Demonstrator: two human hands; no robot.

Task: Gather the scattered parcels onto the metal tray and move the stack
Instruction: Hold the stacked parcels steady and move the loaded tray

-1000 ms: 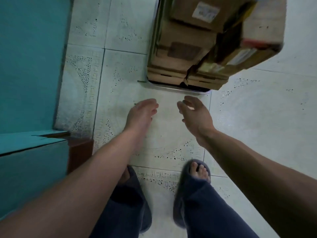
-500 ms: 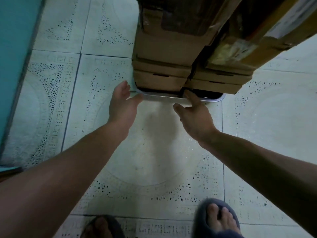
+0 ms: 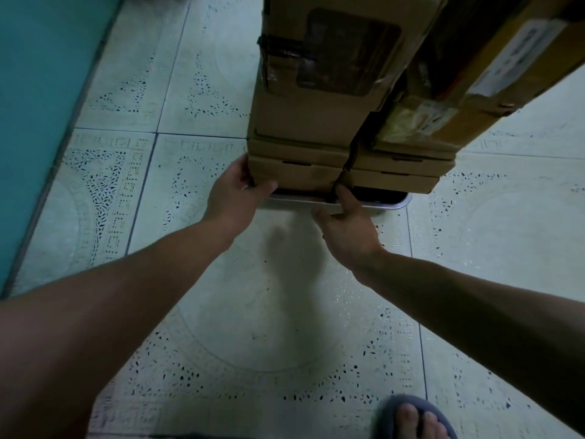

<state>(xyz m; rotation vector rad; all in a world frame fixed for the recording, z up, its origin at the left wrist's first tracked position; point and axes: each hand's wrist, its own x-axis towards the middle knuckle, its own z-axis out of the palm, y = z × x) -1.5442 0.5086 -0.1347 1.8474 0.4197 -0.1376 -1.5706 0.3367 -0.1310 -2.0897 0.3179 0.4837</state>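
Pale tiled floor carries a shallow silver metal tray of stacked brown cardboard parcels. Fingers of our left hand grip its near-left corner; those of our right hand pinch the near rim.

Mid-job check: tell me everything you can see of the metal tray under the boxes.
The shallow silver metal tray looks like shiny steel with a rolled rim and rounded right corner. It seems to rest level on the pale tiled floor, mostly hidden beneath stacked brown cardboard parcels; only its near rim and a dark strip of interior show. The left hand grips its left corner, covering it; the right hand pinches the near rim, thumb on top.
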